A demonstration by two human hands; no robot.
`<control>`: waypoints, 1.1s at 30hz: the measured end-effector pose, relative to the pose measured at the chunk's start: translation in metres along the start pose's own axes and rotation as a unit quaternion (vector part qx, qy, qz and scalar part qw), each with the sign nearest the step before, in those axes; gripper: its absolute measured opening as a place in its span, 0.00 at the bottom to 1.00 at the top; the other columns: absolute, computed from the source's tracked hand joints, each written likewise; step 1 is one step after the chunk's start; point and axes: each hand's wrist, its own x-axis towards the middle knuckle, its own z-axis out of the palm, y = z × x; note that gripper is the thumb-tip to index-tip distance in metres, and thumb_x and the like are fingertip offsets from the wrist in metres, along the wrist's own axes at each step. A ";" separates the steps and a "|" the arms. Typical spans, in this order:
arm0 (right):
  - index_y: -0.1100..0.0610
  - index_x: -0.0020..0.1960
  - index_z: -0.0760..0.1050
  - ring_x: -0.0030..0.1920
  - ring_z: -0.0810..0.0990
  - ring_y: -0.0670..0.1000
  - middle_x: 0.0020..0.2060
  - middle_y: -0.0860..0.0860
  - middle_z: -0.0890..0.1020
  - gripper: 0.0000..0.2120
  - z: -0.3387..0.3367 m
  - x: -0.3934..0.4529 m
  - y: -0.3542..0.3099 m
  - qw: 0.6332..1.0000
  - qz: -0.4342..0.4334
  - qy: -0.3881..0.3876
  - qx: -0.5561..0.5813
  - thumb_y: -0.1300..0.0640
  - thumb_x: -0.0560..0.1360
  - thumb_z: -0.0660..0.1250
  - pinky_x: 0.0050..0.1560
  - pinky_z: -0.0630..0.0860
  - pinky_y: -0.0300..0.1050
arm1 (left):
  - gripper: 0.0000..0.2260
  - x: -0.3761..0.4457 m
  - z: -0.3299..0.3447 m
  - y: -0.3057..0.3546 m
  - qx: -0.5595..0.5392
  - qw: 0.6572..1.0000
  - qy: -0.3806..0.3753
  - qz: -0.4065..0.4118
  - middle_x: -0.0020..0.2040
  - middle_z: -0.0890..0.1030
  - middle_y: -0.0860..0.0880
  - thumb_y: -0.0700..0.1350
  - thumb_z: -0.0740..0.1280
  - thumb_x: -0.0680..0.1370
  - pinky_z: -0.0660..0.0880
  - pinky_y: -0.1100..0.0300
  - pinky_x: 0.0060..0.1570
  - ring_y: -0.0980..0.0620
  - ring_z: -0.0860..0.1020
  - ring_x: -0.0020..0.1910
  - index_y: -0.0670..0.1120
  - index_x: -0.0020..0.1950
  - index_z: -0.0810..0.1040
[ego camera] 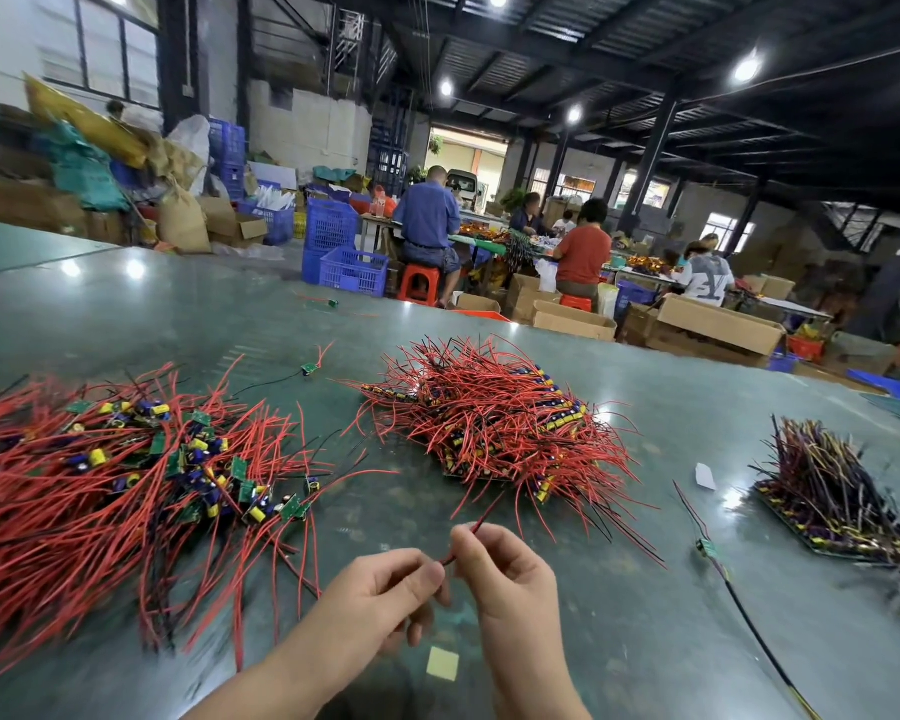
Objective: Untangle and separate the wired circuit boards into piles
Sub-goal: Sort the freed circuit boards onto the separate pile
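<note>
A loose tangle of small green circuit boards with red wires [126, 470] spreads over the left of the green table [645, 641]. A tidier stacked pile of red-wired boards [494, 418] sits in the middle. A third pile with darker wires [832, 485] lies at the right. My left hand [380, 595] and my right hand [505, 574] meet low in the middle, both pinching one thin red wire [476, 527] that runs up toward the middle pile. Whatever board hangs on it is hidden by my fingers.
A single board with a long black wire [707, 549] lies at the right front. Another lone board [310, 368] sits behind the left tangle, and a yellow paper square [442, 663] lies near my wrists. Seated workers, blue crates [352, 270] and cardboard boxes stand beyond the table's far edge.
</note>
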 end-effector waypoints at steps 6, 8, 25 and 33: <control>0.63 0.32 0.71 0.27 0.73 0.43 0.26 0.49 0.78 0.11 0.001 0.001 0.002 1.000 -0.005 -0.013 0.002 0.69 0.69 0.70 0.30 0.70 0.32 | 0.10 0.002 -0.002 -0.005 -0.006 0.999 0.032 -0.007 0.38 0.83 0.45 0.49 0.66 0.74 0.62 0.66 0.22 0.53 0.71 0.24 0.45 0.39 0.80; 0.62 0.31 0.71 0.26 0.73 0.44 0.25 0.50 0.77 0.11 0.003 0.000 0.003 1.000 -0.013 -0.025 -0.008 0.69 0.70 0.69 0.29 0.70 0.33 | 0.08 0.004 -0.003 -0.005 -0.036 0.999 0.030 -0.015 0.34 0.81 0.44 0.46 0.66 0.73 0.60 0.67 0.21 0.54 0.67 0.20 0.43 0.39 0.81; 0.59 0.32 0.80 0.28 0.74 0.43 0.27 0.51 0.80 0.07 -0.003 0.005 0.000 0.995 0.028 0.073 0.061 0.61 0.69 0.70 0.35 0.73 0.35 | 0.13 0.003 -0.012 -0.011 0.214 0.943 0.225 0.121 0.23 0.64 0.53 0.50 0.70 0.74 0.57 0.61 0.28 0.57 0.61 0.25 0.47 0.32 0.75; 0.60 0.31 0.81 0.25 0.74 0.43 0.28 0.52 0.79 0.07 -0.005 0.010 -0.001 0.968 0.118 0.088 0.203 0.61 0.67 0.69 0.29 0.74 0.31 | 0.13 0.003 -0.013 -0.008 0.180 0.951 0.226 0.106 0.23 0.64 0.53 0.45 0.70 0.75 0.58 0.63 0.28 0.57 0.61 0.25 0.46 0.30 0.75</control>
